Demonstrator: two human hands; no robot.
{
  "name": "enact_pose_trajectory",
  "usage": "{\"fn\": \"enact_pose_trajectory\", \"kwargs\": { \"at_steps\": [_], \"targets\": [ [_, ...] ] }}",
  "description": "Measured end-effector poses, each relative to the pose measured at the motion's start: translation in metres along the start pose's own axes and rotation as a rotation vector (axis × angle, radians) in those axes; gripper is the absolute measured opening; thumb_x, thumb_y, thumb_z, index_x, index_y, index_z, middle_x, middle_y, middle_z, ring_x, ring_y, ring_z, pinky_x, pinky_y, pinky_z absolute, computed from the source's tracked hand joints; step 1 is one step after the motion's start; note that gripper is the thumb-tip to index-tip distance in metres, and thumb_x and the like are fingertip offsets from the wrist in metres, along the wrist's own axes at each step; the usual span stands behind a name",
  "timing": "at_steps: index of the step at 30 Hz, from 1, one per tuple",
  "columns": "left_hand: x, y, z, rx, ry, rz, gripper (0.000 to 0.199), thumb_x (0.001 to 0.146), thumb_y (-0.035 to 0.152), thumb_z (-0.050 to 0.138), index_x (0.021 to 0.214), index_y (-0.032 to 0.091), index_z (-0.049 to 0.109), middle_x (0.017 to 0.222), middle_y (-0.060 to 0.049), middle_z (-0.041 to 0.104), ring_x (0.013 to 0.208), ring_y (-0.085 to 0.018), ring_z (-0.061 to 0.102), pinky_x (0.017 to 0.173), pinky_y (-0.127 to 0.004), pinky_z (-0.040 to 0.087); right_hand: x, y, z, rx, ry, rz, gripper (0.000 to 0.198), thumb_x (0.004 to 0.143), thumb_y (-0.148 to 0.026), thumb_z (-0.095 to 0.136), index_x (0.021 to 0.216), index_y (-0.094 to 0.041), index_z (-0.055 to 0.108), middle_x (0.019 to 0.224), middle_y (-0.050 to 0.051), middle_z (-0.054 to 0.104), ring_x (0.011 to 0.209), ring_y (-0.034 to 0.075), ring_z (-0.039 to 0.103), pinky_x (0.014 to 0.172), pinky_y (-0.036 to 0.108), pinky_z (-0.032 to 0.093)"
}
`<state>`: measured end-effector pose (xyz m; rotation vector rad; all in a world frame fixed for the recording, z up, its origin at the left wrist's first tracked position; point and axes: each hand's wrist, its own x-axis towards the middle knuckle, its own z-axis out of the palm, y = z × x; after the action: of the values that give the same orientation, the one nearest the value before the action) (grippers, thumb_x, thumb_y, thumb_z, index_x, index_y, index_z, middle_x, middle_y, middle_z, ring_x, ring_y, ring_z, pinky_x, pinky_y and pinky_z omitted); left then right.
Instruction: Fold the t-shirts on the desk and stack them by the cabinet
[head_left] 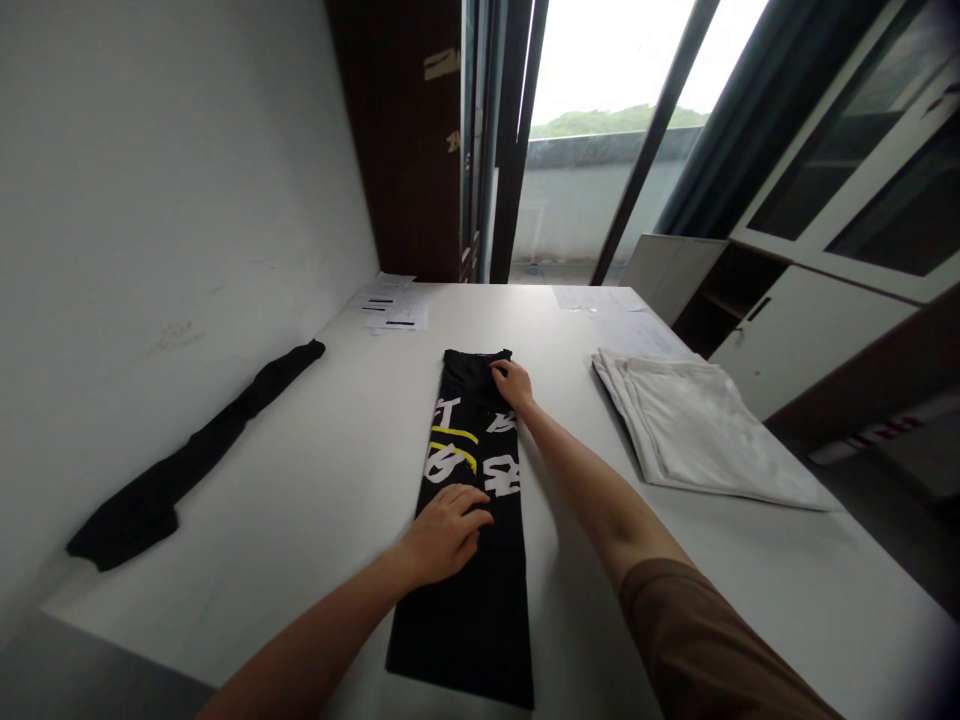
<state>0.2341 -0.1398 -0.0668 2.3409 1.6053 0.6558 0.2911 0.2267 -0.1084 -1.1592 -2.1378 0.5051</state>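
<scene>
From where I stand, a folded black garment [465,620] with white lettering [501,476] and yellow stripes [459,434] lies flat on the white table [285,520], from the centre of the frame down to its lower edge. The person's left hand [448,535] is over its middle, fingers spread and loosely bent, gripping nothing; whether the palm bears on the cloth cannot be told. The right hand [512,385] is at the far right corner, fingers bent onto the edge; I cannot tell whether thumb and forefinger pinch the fabric. Risks, in my judgement: a pull at that corner alone could skew the fold or separate its layers, since the left hand appears to give little hold; a sideways drag of the left palm could ruck the plain section. Orientation: the long axis runs up the frame, almost vertical, its upper end leaning slightly right; the printed end points away from the person, the plain end towards them. Other items: a long, narrow black cloth [225,430] along the wall [187,200] at left, a folded white cloth [697,420] at right, and papers [397,308] at the table's far left corner, all well apart from the garment.
</scene>
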Motion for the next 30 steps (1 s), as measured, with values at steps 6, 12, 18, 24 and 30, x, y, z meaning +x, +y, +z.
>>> {"fn": "enact_pose_trajectory", "kwargs": {
  "at_steps": [6,12,18,24,30],
  "targets": [
    [-0.002,-0.004,0.001,-0.012,0.02,0.01,0.022,0.089,0.01,0.058,0.106,0.022,0.066,0.138,-0.006,0.057,0.135,-0.023,0.046,0.118,-0.042,0.037,0.028,-0.033,0.01,-0.098,-0.061,0.067,0.031,0.097,-0.028,0.05,0.115,-0.021,0.075,0.122,0.012,0.063,0.108,0.025,0.062,0.1,0.034,0.046],
    [-0.002,-0.009,0.0,-0.035,0.039,0.019,0.013,0.092,0.012,0.057,0.098,0.022,0.063,0.137,-0.004,0.058,0.135,-0.023,0.046,0.116,-0.041,0.038,0.032,-0.041,0.017,-0.327,-0.054,0.085,0.031,0.096,-0.029,0.051,0.115,-0.02,0.074,0.126,0.019,0.056,0.119,0.034,0.054,0.092,0.042,0.049],
    [0.0,-0.007,-0.003,-0.075,0.052,0.022,0.014,0.092,0.012,0.055,0.098,0.022,0.062,0.135,-0.004,0.06,0.134,-0.023,0.046,0.117,-0.041,0.038,0.052,-0.039,0.024,-0.386,-0.169,-0.063,0.034,0.096,-0.038,0.054,0.121,-0.022,0.071,0.126,0.016,0.062,0.12,0.034,0.053,0.102,0.046,0.042],
    [0.002,-0.013,-0.005,-0.092,0.061,0.045,0.012,0.091,0.013,0.055,0.095,0.021,0.063,0.13,-0.005,0.063,0.131,-0.023,0.049,0.115,-0.04,0.039,0.081,-0.047,0.053,-0.225,-0.352,-0.069,0.052,0.092,-0.041,0.061,0.142,-0.029,0.054,0.126,0.006,0.069,0.119,0.027,0.06,0.1,0.04,0.047],
    [0.004,-0.014,-0.004,-0.083,0.018,0.096,0.015,0.091,0.013,0.054,0.101,0.021,0.063,0.128,-0.004,0.066,0.132,-0.022,0.049,0.122,-0.042,0.03,0.104,-0.047,0.063,-0.176,-0.456,-0.075,0.053,0.087,-0.034,0.07,0.138,-0.027,0.059,0.114,0.005,0.072,0.104,0.023,0.068,0.093,0.033,0.051]
  ]
}}
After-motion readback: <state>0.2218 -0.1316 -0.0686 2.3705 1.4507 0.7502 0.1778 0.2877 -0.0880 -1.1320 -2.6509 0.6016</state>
